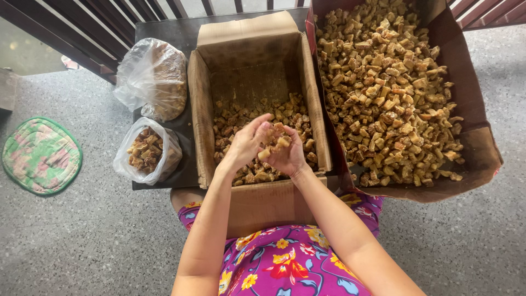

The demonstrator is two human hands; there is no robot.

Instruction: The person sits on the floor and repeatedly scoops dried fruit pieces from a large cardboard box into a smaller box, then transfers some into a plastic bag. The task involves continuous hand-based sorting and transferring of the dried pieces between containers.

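Floral lap (285,263), left hand (247,141), right hand (286,154) cupping brown chunks (276,143) between them

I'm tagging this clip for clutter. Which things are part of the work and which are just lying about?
In use: left hand and right hand cupping brown chunks over the half-filled carton; full carton beside it.
Lying about: two plastic bags; green quilted mat.

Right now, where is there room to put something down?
Bare patches: the back of the middle brown cardboard box, behind its chunks, and the grey speckled floor beside the green quilted mat. Crowded: the big box of brown chunks.
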